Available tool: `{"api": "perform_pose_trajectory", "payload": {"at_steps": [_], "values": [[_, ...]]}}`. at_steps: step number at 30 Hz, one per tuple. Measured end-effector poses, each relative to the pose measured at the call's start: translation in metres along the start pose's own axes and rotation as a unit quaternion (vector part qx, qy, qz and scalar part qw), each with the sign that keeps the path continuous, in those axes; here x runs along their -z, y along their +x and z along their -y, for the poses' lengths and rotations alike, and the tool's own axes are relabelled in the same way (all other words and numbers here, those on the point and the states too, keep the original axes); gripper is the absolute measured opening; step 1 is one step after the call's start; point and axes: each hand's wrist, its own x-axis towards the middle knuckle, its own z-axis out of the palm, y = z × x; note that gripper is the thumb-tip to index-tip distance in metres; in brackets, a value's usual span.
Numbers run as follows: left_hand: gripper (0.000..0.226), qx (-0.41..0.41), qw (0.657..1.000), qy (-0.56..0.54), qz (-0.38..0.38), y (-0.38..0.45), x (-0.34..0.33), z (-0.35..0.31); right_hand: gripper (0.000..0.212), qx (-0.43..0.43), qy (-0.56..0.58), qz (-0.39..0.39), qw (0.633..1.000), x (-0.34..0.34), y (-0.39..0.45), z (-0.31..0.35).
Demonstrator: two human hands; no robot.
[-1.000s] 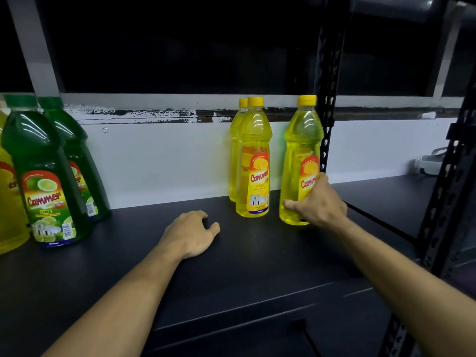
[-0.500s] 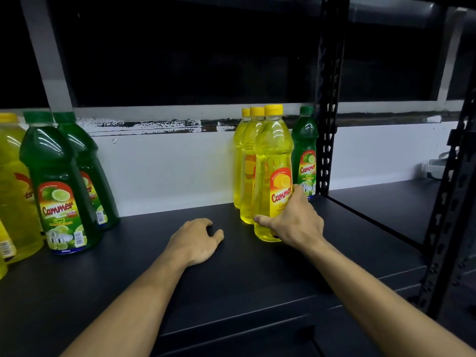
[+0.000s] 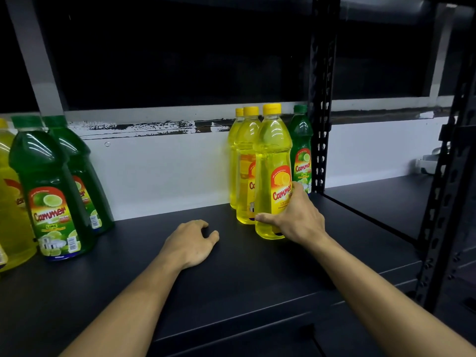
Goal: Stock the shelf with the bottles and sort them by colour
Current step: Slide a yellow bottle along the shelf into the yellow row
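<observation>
My right hand (image 3: 298, 217) grips the lower part of a yellow bottle (image 3: 271, 161) that stands upright on the black shelf (image 3: 231, 279). Two more yellow bottles (image 3: 246, 150) stand in a row right behind it. A small green bottle (image 3: 301, 148) stands at the back, beside the shelf post. My left hand (image 3: 192, 242) rests on the shelf with loosely curled fingers and holds nothing. At the left stand two large green bottles (image 3: 49, 191) and a large yellow bottle (image 3: 10, 202), partly cut off by the frame edge.
A black perforated upright post (image 3: 320, 112) rises just right of the bottles. Another post (image 3: 445, 189) stands at the right front. Past the first post lies a second shelf bay (image 3: 381, 199). A white wall panel (image 3: 159, 171) closes the back.
My right hand has slid the yellow bottle leftward into line in front of the other two yellow ones. That uncovered the small green bottle behind. My left hand has stayed put.
</observation>
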Motion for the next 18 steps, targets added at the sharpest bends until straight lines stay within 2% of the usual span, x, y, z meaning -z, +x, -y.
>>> {"api": "perform_pose_trajectory", "payload": {"at_steps": [7,10,12,14,17,18], "values": [[0.056,0.002,1.000,-0.010,-0.002,0.000,-0.001,0.000,0.102,-0.027,-0.009,-0.007,1.000,0.003,0.010,-0.006],[0.056,0.000,1.000,-0.006,-0.003,0.000,0.000,0.000,0.104,-0.019,-0.008,0.018,1.000,0.008,0.015,-0.009],[0.056,0.000,1.000,-0.006,-0.003,-0.001,0.000,0.000,0.097,0.000,0.013,0.043,0.999,0.017,0.016,-0.014],[0.056,-0.001,1.000,-0.005,-0.005,0.000,0.000,0.001,0.083,0.002,0.072,0.052,0.996,0.028,0.023,-0.023],[0.056,-0.002,1.000,-0.002,-0.012,0.001,-0.001,0.000,0.086,-0.037,0.230,0.024,0.972,0.035,0.052,-0.043],[0.056,-0.001,1.000,0.000,-0.013,0.000,-0.002,0.000,0.081,-0.053,0.239,0.004,0.970,0.036,0.064,-0.050]]}}
